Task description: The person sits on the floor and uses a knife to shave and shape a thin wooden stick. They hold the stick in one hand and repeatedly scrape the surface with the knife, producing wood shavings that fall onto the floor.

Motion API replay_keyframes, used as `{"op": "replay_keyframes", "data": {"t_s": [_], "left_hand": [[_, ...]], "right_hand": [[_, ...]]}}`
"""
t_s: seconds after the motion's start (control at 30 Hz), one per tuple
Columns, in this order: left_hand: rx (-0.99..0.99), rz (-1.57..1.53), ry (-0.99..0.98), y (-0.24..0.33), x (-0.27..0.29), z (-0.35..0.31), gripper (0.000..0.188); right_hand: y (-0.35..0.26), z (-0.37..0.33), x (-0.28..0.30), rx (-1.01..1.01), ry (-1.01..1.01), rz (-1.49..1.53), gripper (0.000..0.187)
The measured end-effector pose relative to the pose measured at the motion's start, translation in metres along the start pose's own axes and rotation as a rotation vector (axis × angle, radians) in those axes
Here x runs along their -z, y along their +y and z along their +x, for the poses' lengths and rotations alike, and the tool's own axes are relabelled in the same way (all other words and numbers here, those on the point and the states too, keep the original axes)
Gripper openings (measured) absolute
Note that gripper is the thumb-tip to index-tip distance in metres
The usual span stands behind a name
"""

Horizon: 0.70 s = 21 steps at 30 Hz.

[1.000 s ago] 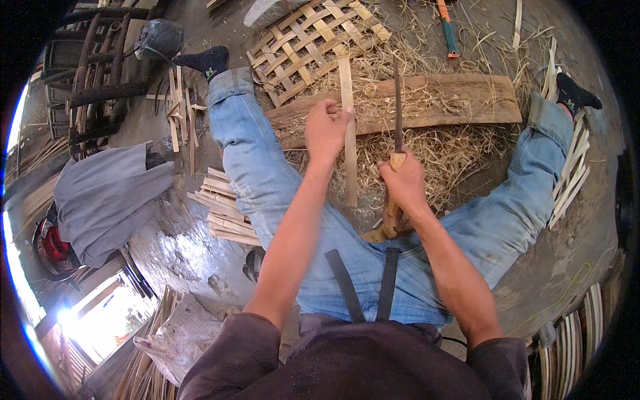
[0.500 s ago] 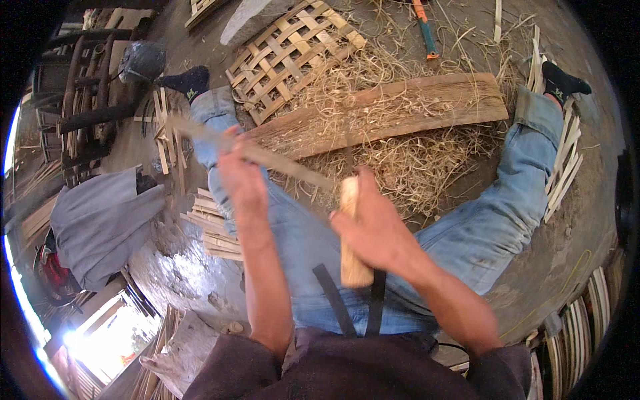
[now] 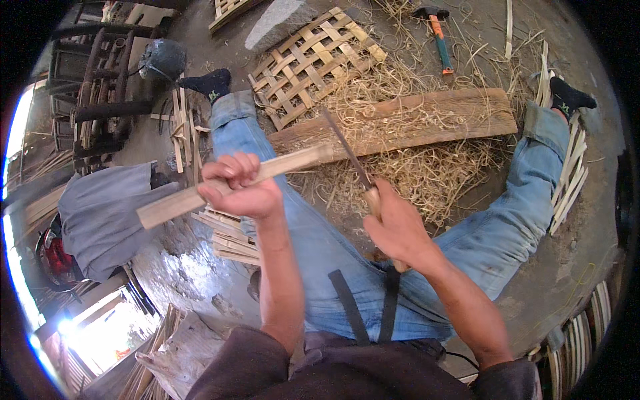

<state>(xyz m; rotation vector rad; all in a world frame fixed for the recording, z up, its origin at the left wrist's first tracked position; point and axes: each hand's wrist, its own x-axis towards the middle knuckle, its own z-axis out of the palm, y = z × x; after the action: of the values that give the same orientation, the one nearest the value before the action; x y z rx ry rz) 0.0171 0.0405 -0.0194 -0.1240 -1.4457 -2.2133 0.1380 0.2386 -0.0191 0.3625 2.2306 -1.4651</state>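
Observation:
My left hand [image 3: 241, 189] is closed around a flat, pale bamboo strip [image 3: 163, 208], which slants up to the right over my left leg. The strip's far end comes close to the knife [image 3: 348, 147], apart from it or touching, I cannot tell. My right hand [image 3: 399, 223] grips the knife by its light wooden handle, with the narrow dark blade pointing up and to the left. Beyond both hands, a long wooden board [image 3: 467, 110] lies across the floor between my legs, with curly shavings [image 3: 427, 183] heaped on and around it.
A woven lattice panel [image 3: 312, 65] lies behind the board, near a grey stone [image 3: 280, 23]. A hammer [image 3: 439, 43] rests farther right. Split strips [image 3: 232, 240] are stacked beside my left leg, others [image 3: 570, 177] by my right. Grey cloth [image 3: 107, 217] hangs at left.
My left hand has turned palm-up, and the strip now slopes up to the right instead of down. The knife handle has tilted, its blade leaning left. The view has shifted slightly.

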Motion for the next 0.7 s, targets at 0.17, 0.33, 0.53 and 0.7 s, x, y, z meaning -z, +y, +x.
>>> {"op": "replay_keyframes", "data": {"t_s": [0.17, 0.33, 0.53, 0.7], "left_hand": [[0.061, -0.003, -0.006, -0.014, 0.029, -0.021, 0.06], [-0.001, 0.142, 0.083, -0.027, 0.029, -0.026, 0.062], [0.009, -0.031, 0.055, -0.038, 0.044, -0.024, 0.072], [0.029, 0.192, 0.075, -0.044, 0.027, -0.026, 0.072]], "right_hand": [[0.034, 0.003, -0.036, 0.006, -0.077, 0.042, 0.038], [0.049, 0.02, -0.062, 0.073, -0.118, -0.013, 0.037], [0.037, 0.026, -0.054, 0.083, -0.089, -0.077, 0.041], [0.072, 0.041, -0.067, 0.113, -0.047, -0.249, 0.05]]}}
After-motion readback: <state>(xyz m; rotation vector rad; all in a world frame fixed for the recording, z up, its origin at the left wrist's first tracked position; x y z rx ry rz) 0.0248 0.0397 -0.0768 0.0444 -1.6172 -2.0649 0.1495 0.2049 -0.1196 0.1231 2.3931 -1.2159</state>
